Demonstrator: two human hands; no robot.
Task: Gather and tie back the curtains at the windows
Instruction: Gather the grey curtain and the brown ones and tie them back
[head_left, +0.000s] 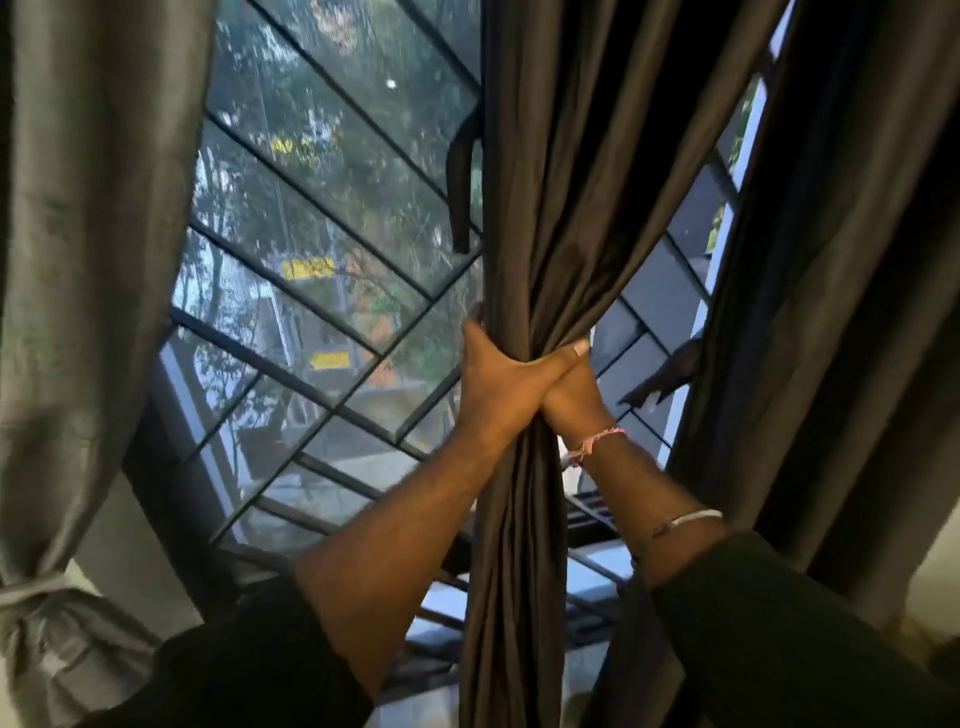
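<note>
While the view tilts hard to one side, I can see both hands meeting on the dark curtain (524, 208) in the middle of the window. The left hand (493, 379) wraps it from the left, thumb laid across the front with its nail showing on the right edge; its fingers curl behind the cloth and out of my sight. The right hand (574, 397) grips from the right, partly under the left thumb, and its fingers are hidden behind the folds too, so I cannot tell how far they close. Between the two hands the cloth is squeezed into a narrow bundle; it fans wide above them and hangs in tight pleats below.

A pink thread band (595, 441) sits at the right wrist, with a pale bangle (696, 517) further down that forearm. A dark strap (460, 192) dangles just left of the bundle, against the barred window (322, 249). A grey curtain (88, 260) hangs at the far left, already cinched low down. Another dark curtain panel (841, 286) hangs at the right.
</note>
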